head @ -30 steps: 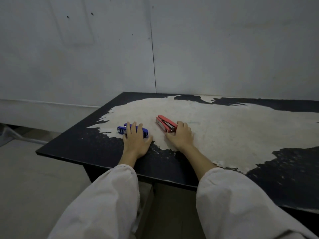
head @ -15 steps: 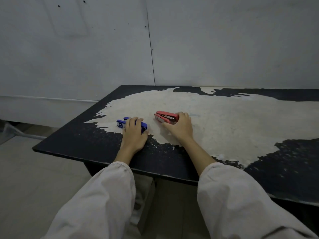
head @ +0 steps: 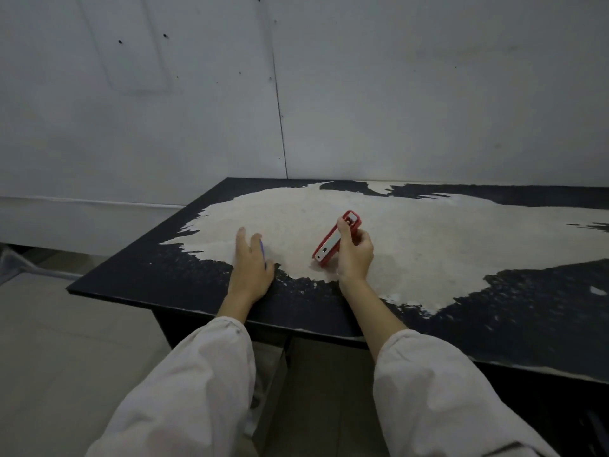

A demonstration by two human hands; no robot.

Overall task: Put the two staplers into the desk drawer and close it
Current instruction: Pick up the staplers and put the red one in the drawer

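Note:
My right hand [head: 354, 255] grips the red stapler [head: 331, 240], tilted up off the desk so its pale metal underside faces me. My left hand [head: 251, 265] is turned on edge over the blue stapler [head: 262, 253], and only a thin blue sliver shows beside the fingers. The hand seems closed around the blue stapler. Both hands are above the worn black desk top [head: 494, 324], near its front left part. The drawer is not visible from here; only dark space shows under the desk edge.
A grey wall [head: 362, 94] stands close behind the desk. The desk's left corner [head: 71, 288] and front edge lie just before my sleeves. Pale floor is at the left, with a dark desk support [head: 280, 374] below the front edge.
My right hand has lifted the red stapler and turned it underside up. My left hand has rolled onto its edge around the blue stapler, which now is almost fully hidden.

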